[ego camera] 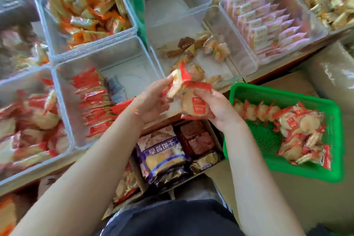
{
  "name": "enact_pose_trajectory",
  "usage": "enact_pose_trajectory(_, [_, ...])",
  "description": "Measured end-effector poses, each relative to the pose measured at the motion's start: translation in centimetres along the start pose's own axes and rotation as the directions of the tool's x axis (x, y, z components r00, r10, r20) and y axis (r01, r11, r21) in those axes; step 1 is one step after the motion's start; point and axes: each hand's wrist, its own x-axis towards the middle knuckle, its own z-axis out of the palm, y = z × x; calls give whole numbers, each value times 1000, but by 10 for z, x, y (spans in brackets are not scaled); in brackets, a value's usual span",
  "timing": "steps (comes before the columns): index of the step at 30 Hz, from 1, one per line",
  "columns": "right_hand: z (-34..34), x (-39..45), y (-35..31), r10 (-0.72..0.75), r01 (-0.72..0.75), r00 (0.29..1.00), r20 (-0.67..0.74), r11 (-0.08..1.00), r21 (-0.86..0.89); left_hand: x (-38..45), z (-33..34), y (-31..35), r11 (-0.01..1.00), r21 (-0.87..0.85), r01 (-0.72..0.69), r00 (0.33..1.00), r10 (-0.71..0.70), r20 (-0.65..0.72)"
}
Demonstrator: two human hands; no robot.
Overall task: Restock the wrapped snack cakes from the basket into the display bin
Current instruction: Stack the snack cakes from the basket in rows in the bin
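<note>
We see bright, soft daylight with weak shadows. Motion blur smears the clear bins (63,90) at the left edge, and the wide lens bends lines near the borders.

— What colours are the snack cakes (188,99)?
— Pale cream, in clear wrappers with red ends and a red label.
— And the basket (283,94)?
— Bright green, with a dotted mesh floor.
— The display bin (63,101)?
— Clear, frosty plastic; red-trimmed packs inside.
— Anything else?
— 1 bin of pink packets (268,23), 1 of orange packets (90,11), and a purple-and-white bag (162,153).
</note>
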Motion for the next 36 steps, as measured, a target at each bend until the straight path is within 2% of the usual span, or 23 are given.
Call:
enact_pose_trajectory(3, [36, 15, -2, -49, 42, 983, -175, 998, -44, -18, -41, 19, 989, -142, -50, 995, 37, -94])
enact_pose_trajectory(6, [60, 26, -6, -72, 40, 973, -218, 988, -146, -28, -72, 30, 984, -152, -95, 987, 73, -141])
enact_pose_trajectory(9, [81, 36, -13, -63, 17, 980, -189, 971, -238, -28, -97, 34, 985, -109, -133, 980, 114, -162])
enact_pose_trajectory(12, [103, 48, -18, -89, 35, 989, -118, 916, -401, -23, -114, 38, 997, -14, -79, 986, 76, -147])
enact_pose_trajectory(15, [122, 61, -19, -130, 45, 984, -121, 842, -538, -14, -127, 45, 995, 61, -75, 961, 89, -262])
enact_pose_trajectory(17, [131, 71, -22, -175, 83, 978, -110, 819, -568, -8, -137, 49, 972, 172, -162, 907, 215, -362])
enact_pose_trajectory(20, [140, 85, -31, -301, 170, 953, -45, 650, -741, 1, -153, 54, 904, 372, -211, 812, 374, -448])
enact_pose_trajectory(24, [151, 98, -34, -396, 208, 918, 12, 455, -866, 16, -157, 49, 808, 559, -184, 792, 459, -402])
enact_pose_trajectory(27, [156, 103, -29, -411, 181, 911, 22, 353, -918, 31, -158, 33, 673, 726, -142, 783, 525, -334])
enact_pose_trajectory(29, [157, 107, -23, -416, 153, 909, 23, 283, -947, 37, -162, 24, 540, 837, -87, 811, 526, -255])
enact_pose_trajectory(32, [159, 109, -14, -411, 165, 910, 64, 216, -962, 40, -170, 19, 259, 966, -6, 887, 447, -115])
enact_pose_trajectory(36, [167, 111, -2, -412, 249, 883, 223, 9, -968, 39, -174, 22, -85, 995, 58, 921, 388, -20])
